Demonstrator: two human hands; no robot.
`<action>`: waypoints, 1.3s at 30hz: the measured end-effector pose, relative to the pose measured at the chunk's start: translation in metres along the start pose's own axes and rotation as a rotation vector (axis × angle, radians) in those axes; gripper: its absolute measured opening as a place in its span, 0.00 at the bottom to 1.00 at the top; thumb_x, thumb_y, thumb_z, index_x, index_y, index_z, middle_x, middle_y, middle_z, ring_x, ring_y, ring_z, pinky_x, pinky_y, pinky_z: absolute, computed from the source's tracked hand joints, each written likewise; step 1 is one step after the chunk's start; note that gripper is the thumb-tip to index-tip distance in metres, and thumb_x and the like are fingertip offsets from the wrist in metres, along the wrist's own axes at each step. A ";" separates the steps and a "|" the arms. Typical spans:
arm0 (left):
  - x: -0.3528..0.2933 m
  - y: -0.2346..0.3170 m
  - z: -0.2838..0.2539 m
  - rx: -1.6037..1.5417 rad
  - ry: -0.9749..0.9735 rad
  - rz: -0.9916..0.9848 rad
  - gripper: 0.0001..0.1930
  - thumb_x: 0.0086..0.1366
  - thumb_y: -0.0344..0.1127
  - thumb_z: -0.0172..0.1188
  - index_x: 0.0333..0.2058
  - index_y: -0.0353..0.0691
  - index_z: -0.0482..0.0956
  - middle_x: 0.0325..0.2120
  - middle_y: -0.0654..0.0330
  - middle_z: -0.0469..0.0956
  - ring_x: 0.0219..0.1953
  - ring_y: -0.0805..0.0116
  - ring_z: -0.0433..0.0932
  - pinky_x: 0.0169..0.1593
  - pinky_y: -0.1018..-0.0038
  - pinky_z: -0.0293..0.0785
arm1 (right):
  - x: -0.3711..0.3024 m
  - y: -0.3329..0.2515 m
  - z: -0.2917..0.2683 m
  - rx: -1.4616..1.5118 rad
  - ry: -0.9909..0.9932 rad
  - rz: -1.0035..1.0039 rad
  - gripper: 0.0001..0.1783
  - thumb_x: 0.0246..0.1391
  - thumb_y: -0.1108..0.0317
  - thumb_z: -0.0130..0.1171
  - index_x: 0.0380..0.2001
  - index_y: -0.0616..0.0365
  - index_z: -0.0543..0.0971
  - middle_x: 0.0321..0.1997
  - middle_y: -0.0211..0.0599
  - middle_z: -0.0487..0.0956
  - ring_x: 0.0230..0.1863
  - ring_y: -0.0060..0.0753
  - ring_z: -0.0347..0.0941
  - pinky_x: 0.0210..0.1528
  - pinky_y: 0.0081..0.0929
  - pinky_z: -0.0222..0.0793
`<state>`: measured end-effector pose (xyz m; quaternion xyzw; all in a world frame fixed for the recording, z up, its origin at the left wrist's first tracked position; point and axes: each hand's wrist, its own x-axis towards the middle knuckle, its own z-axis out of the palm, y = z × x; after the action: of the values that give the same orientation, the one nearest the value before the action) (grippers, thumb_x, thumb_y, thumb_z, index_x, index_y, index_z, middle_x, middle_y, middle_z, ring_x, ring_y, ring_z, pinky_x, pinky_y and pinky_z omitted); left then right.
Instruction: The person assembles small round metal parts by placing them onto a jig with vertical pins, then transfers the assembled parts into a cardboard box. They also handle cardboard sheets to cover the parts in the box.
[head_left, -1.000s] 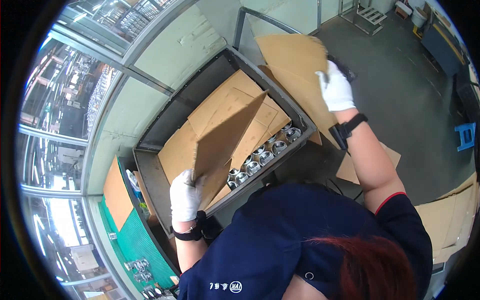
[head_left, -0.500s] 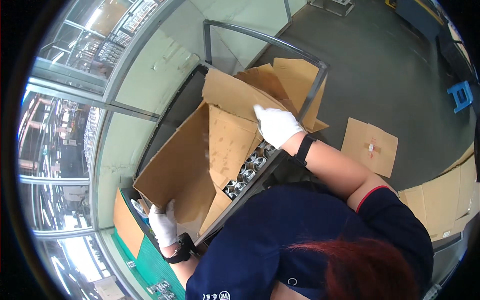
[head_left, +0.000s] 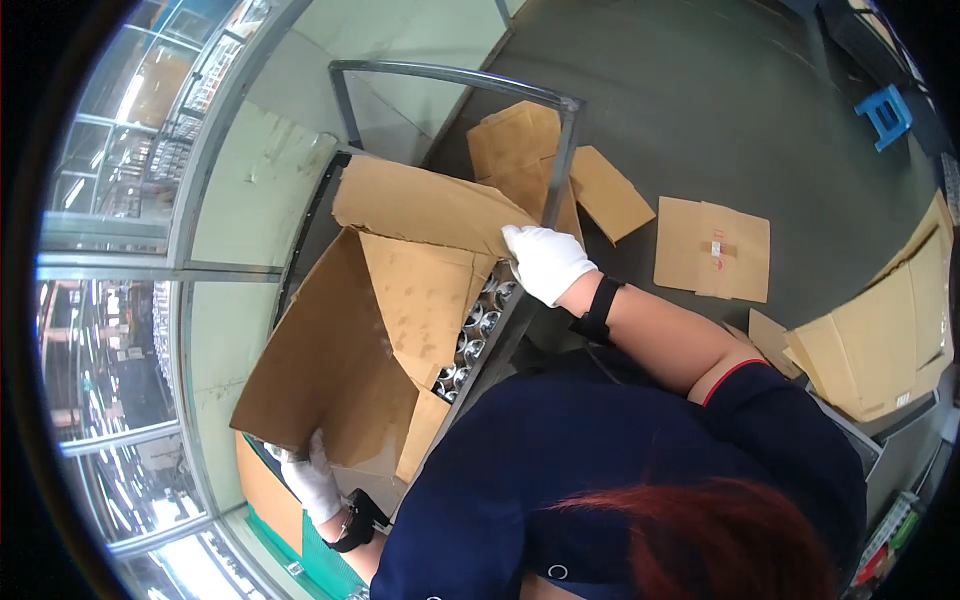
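Gripping two cardboard sheets [head_left: 275, 385] over a metal-rimmed bin [head_left: 507, 345]

A grey floor [head_left: 640, 70] stretches across the far right of the scene. The bin stands left of centre, with a bent metal frame [head_left: 460, 75] rising by its far end. Both sheets are at the bin: the left sheet [head_left: 320, 370] slants up along its left side, and the far sheet [head_left: 420, 200] spans its far part, their edges meeting at a corner. Between them, flat cardboard [head_left: 420, 310] covers some of the bin's contents. Folded cardboard [head_left: 870, 350] is stacked at the right, and a flat piece [head_left: 690, 235] lies on the floor. A blue stool [head_left: 885, 117] stands far right.

The white-gloved left hand [head_left: 312, 480], near left, is closed on the left sheet's near edge, thumb on the inner face. The white-gloved right hand [head_left: 548, 265] is closed on the far sheet's right end, some fingers hidden. Small shiny metal parts [head_left: 480, 325] show along the bin's right side.
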<state>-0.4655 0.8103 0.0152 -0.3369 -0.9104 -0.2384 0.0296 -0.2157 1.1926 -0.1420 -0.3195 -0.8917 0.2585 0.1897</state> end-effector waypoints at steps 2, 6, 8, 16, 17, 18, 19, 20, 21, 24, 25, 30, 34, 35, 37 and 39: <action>-0.001 -0.003 0.003 -0.004 -0.014 -0.058 0.18 0.59 0.21 0.66 0.49 0.32 0.79 0.51 0.51 0.76 0.48 0.56 0.77 0.53 0.66 0.74 | -0.006 0.014 0.001 -0.033 0.019 0.049 0.09 0.56 0.63 0.56 0.34 0.58 0.74 0.28 0.50 0.80 0.32 0.56 0.80 0.34 0.51 0.75; 0.001 -0.012 0.002 0.119 0.033 0.085 0.17 0.61 0.24 0.65 0.49 0.32 0.80 0.49 0.50 0.79 0.48 0.58 0.79 0.52 0.67 0.75 | 0.011 0.032 -0.004 -0.074 0.112 0.119 0.12 0.61 0.59 0.55 0.39 0.56 0.72 0.29 0.46 0.81 0.35 0.54 0.81 0.36 0.50 0.76; 0.002 -0.005 0.002 0.199 0.068 0.112 0.14 0.63 0.28 0.65 0.48 0.31 0.81 0.41 0.52 0.85 0.44 0.62 0.83 0.51 0.68 0.75 | 0.026 0.035 -0.001 0.008 0.183 0.065 0.19 0.59 0.63 0.56 0.51 0.60 0.72 0.40 0.51 0.80 0.41 0.53 0.80 0.42 0.49 0.76; -0.003 -0.032 -0.024 0.024 0.104 -0.168 0.13 0.63 0.28 0.66 0.46 0.30 0.82 0.37 0.51 0.85 0.39 0.62 0.83 0.48 0.67 0.77 | 0.034 -0.043 0.018 0.060 0.316 -0.296 0.31 0.53 0.66 0.61 0.60 0.63 0.70 0.62 0.56 0.71 0.61 0.58 0.70 0.63 0.47 0.67; -0.001 -0.043 -0.029 0.064 0.137 -0.194 0.12 0.63 0.28 0.66 0.45 0.30 0.82 0.37 0.52 0.85 0.39 0.63 0.83 0.48 0.67 0.78 | 0.029 -0.048 0.027 0.122 0.271 -0.333 0.29 0.53 0.66 0.61 0.59 0.63 0.72 0.61 0.56 0.71 0.61 0.58 0.70 0.63 0.47 0.66; 0.003 -0.056 -0.032 0.130 0.193 -0.234 0.12 0.65 0.28 0.64 0.46 0.29 0.81 0.40 0.51 0.85 0.41 0.63 0.82 0.49 0.67 0.77 | 0.023 -0.053 0.035 0.135 0.214 -0.345 0.28 0.53 0.67 0.61 0.58 0.63 0.72 0.60 0.56 0.72 0.60 0.58 0.70 0.63 0.47 0.67; 0.006 -0.069 -0.034 0.078 0.239 -0.245 0.13 0.65 0.28 0.64 0.47 0.29 0.80 0.41 0.50 0.84 0.42 0.62 0.82 0.50 0.67 0.77 | 0.018 -0.056 0.042 0.138 0.152 -0.357 0.27 0.54 0.67 0.60 0.57 0.63 0.73 0.59 0.57 0.73 0.59 0.58 0.71 0.63 0.47 0.67; 0.009 -0.082 -0.036 0.027 0.286 -0.255 0.14 0.66 0.28 0.63 0.49 0.29 0.79 0.42 0.50 0.84 0.43 0.61 0.82 0.51 0.67 0.77 | 0.015 -0.058 0.053 0.140 0.067 -0.329 0.26 0.54 0.68 0.60 0.57 0.63 0.73 0.58 0.56 0.74 0.58 0.57 0.72 0.62 0.46 0.67; 0.013 -0.092 -0.040 -0.020 0.333 -0.261 0.15 0.66 0.28 0.63 0.50 0.28 0.78 0.43 0.49 0.84 0.44 0.61 0.82 0.51 0.67 0.77 | 0.014 -0.058 0.065 0.142 -0.016 -0.299 0.25 0.54 0.68 0.60 0.56 0.62 0.74 0.57 0.56 0.75 0.57 0.57 0.72 0.62 0.46 0.68; 0.024 -0.138 -0.047 -0.031 0.382 -0.276 0.18 0.67 0.29 0.61 0.53 0.27 0.76 0.46 0.47 0.82 0.46 0.60 0.81 0.53 0.66 0.76 | 0.014 -0.052 0.105 0.122 -0.269 -0.236 0.20 0.54 0.70 0.59 0.51 0.60 0.77 0.50 0.52 0.79 0.49 0.57 0.77 0.52 0.46 0.73; 0.030 -0.156 -0.046 -0.051 0.392 -0.296 0.17 0.67 0.29 0.61 0.53 0.27 0.76 0.46 0.47 0.82 0.46 0.60 0.81 0.53 0.66 0.76 | 0.016 -0.052 0.119 0.098 -0.365 -0.202 0.18 0.54 0.70 0.60 0.49 0.60 0.78 0.46 0.53 0.80 0.46 0.58 0.77 0.49 0.47 0.74; 0.087 -0.206 -0.042 -0.163 0.069 -0.376 0.15 0.68 0.30 0.60 0.51 0.30 0.77 0.46 0.50 0.83 0.47 0.61 0.81 0.53 0.67 0.76 | 0.019 -0.034 0.190 -0.094 -0.567 -0.140 0.12 0.54 0.62 0.60 0.35 0.59 0.80 0.35 0.52 0.81 0.40 0.58 0.78 0.45 0.52 0.73; 0.147 -0.217 0.025 0.023 -0.336 -0.280 0.22 0.65 0.36 0.64 0.54 0.29 0.75 0.44 0.41 0.82 0.47 0.51 0.82 0.52 0.66 0.77 | 0.025 -0.013 0.229 -0.213 -0.595 -0.035 0.13 0.55 0.59 0.62 0.31 0.59 0.80 0.33 0.51 0.81 0.39 0.58 0.78 0.44 0.51 0.73; 0.157 -0.225 0.052 0.026 -0.408 -0.215 0.25 0.64 0.38 0.65 0.55 0.29 0.74 0.44 0.39 0.82 0.48 0.47 0.82 0.52 0.64 0.77 | 0.024 -0.006 0.238 -0.232 -0.549 -0.040 0.13 0.56 0.59 0.61 0.29 0.59 0.80 0.33 0.51 0.81 0.38 0.58 0.78 0.44 0.51 0.73; 0.196 -0.213 0.113 -0.043 -0.580 -0.124 0.29 0.63 0.44 0.65 0.56 0.29 0.73 0.46 0.38 0.81 0.50 0.42 0.80 0.54 0.61 0.76 | 0.028 -0.013 0.248 -0.355 -0.590 0.050 0.13 0.57 0.59 0.61 0.28 0.58 0.80 0.32 0.50 0.82 0.37 0.55 0.79 0.41 0.49 0.73; 0.222 -0.211 0.190 -0.167 -0.724 -0.079 0.32 0.63 0.47 0.64 0.58 0.28 0.72 0.47 0.38 0.80 0.53 0.42 0.79 0.56 0.59 0.74 | 0.027 -0.017 0.260 -0.472 -0.625 0.010 0.11 0.57 0.60 0.61 0.27 0.56 0.80 0.30 0.48 0.82 0.35 0.54 0.79 0.39 0.48 0.72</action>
<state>-0.7488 0.8905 -0.1922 -0.3653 -0.8515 -0.1783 -0.3312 -0.3739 1.1110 -0.3339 -0.2647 -0.9398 0.1320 -0.1712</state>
